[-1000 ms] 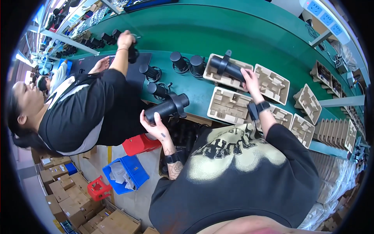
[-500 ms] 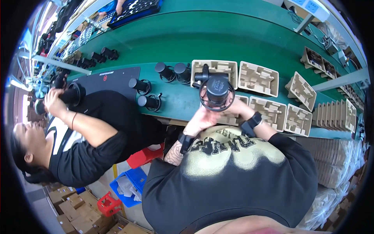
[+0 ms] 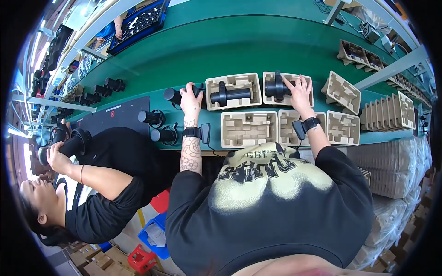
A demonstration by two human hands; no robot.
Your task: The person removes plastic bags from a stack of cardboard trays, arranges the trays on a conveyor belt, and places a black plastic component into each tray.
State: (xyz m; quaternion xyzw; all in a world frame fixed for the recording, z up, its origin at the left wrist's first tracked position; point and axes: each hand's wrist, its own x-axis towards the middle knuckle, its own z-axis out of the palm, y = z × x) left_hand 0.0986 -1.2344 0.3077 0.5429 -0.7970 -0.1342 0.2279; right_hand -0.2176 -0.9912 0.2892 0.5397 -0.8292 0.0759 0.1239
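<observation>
Right hand [image 3: 299,94] now presses a black cylinder [image 3: 275,87] into a pulp tray [image 3: 287,89], grip closed on it. Left hand [image 3: 191,97] has moved to another cylinder [image 3: 174,95] on the table [image 3: 276,41], fingers wrapped around it.

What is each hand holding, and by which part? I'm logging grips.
Right hand presses a black cylindrical device in its moulded pulp tray; left hand grips another black cylindrical device's end.
</observation>
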